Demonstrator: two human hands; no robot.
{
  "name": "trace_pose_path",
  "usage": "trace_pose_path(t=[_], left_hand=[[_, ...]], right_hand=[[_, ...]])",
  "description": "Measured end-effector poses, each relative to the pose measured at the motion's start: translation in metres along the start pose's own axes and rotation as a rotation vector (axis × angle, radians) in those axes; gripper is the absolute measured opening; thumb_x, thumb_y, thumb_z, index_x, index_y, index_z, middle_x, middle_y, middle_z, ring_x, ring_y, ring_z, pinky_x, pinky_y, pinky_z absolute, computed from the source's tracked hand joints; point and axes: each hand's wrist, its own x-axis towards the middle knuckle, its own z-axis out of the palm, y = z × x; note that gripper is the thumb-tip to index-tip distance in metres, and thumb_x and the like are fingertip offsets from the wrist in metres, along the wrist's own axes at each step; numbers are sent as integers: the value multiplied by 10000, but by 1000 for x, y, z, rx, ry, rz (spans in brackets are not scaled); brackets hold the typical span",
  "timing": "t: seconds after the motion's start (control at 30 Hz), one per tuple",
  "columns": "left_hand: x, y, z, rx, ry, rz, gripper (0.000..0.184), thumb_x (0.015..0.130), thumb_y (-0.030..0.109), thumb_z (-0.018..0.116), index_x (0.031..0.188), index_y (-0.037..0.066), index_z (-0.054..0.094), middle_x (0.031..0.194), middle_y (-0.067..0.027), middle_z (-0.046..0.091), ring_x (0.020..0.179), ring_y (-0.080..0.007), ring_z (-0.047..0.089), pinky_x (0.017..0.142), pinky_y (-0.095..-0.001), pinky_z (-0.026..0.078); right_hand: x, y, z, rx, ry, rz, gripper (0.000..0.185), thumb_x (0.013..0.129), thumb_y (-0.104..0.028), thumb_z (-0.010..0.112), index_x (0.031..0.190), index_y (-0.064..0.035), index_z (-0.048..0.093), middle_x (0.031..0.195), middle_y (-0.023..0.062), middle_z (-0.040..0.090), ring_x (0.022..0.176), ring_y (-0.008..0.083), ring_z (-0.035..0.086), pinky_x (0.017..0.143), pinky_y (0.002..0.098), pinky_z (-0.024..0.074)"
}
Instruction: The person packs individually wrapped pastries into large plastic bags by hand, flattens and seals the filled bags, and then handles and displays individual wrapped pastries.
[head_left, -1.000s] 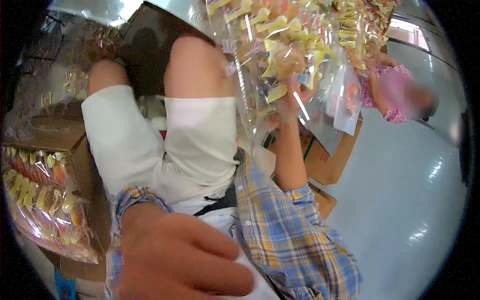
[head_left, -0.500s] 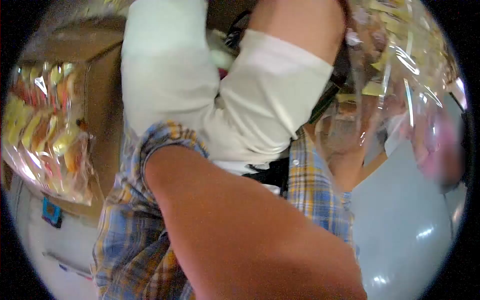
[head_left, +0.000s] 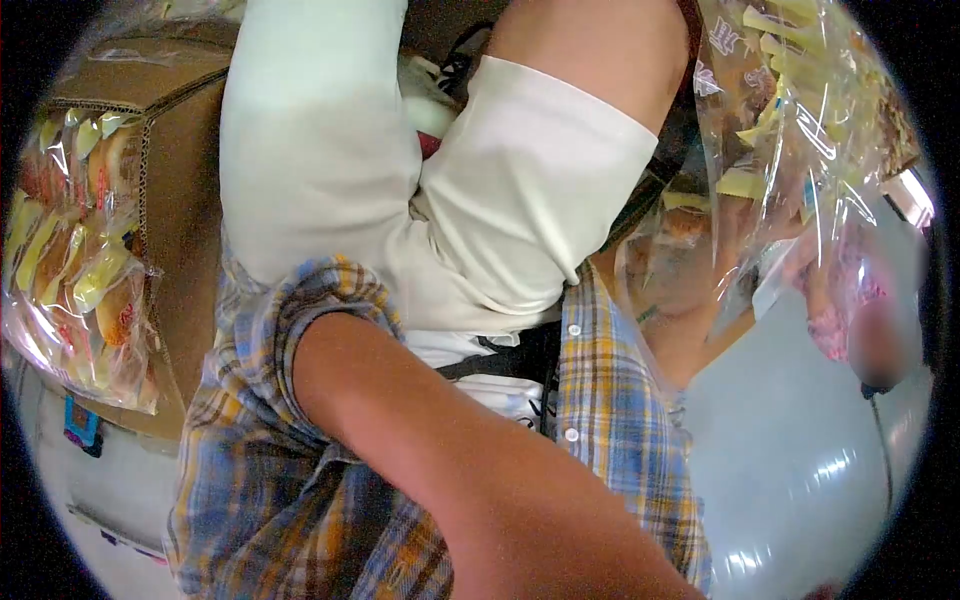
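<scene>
My left forearm (head_left: 440,420), bare below a rolled plaid sleeve (head_left: 330,290), crosses in front of my shirt and leaves the frame at the bottom. My left hand is out of view. At the right, a bare forearm (head_left: 695,340), apparently my right one, runs behind clear plastic; its hand cannot be made out there. The large clear plastic bag (head_left: 820,130) around that place holds packets with yellow strips, probably bread. My legs in pale trousers (head_left: 540,190) are bent, with one knee bare.
On the left, a cardboard box (head_left: 185,200) stands beside clear bags of bread-like packets (head_left: 85,270). A blue-framed item (head_left: 82,420) lies below them. Shiny grey floor (head_left: 790,460) spreads at the lower right. Another person in pink (head_left: 825,320) is at the far right.
The view has steadied and shifted slightly, so my legs and the box sit a little further left. My left forearm appears lower in the frame.
</scene>
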Motion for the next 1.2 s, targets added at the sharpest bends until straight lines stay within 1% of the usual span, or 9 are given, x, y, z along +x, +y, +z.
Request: trace_pose_path(t=[0.17,0.23,0.37,0.8,0.9,1.0,1.13,1.2], left_hand=[[-11,-22,5,-35,-26,160,639,877,293,774,1365,-35,526,1365,-209,555,1309,-286,501,1100,-438,417],[-4,-11,5,-122,-6,57,777,865,340,794,1461,-31,461,1467,-204,496,1394,-307,433,1172,-446,356],[-1,5,-5,-96,16,-35,715,872,330,782,1414,-24,479,1419,-193,516,1339,-297,452,1128,-434,369],[12,24,-33,10,97,-268,518,893,296,744,1261,-3,536,1263,-157,578,1160,-263,514,985,-394,413],[16,28,-46,5,71,-311,473,898,288,736,1225,2,549,1227,-149,592,1119,-255,529,952,-385,423],[19,33,-52,4,68,-364,430,903,280,727,1190,7,562,1191,-140,607,1077,-247,543,919,-376,433],[23,28,-53,23,76,-394,373,909,270,715,1143,13,579,1143,-129,626,1022,-236,562,875,-364,446],[28,28,-58,35,80,-404,345,913,265,709,1119,17,588,1119,-124,635,995,-231,571,853,-358,453]], right_hand=[[3,-4,0,-12,6,-1,320,880,-35,713,1166,65,609,1059,131,692,906,200,683,791,355,594],[4,-5,1,-6,14,-5,330,877,-31,716,1173,64,606,1062,132,691,909,201,683,795,356,594],[3,-6,2,-12,39,4,350,870,-23,720,1187,63,600,1068,133,689,916,204,682,802,356,595],[-1,4,35,-12,90,8,418,849,2,734,1233,60,581,1088,139,682,939,214,680,825,356,596],[0,14,35,74,53,-83,538,865,6,723,1353,-19,497,1125,107,658,951,189,664,826,344,592],[12,18,22,125,-46,-65,735,874,66,691,1484,-146,342,1167,67,616,980,161,638,825,335,589],[14,16,26,50,-100,-140,636,881,91,670,1437,-102,429,1130,71,631,941,157,637,802,336,586],[12,16,29,59,-75,-137,610,875,66,689,1421,-84,461,1129,78,639,938,162,642,804,344,586]])
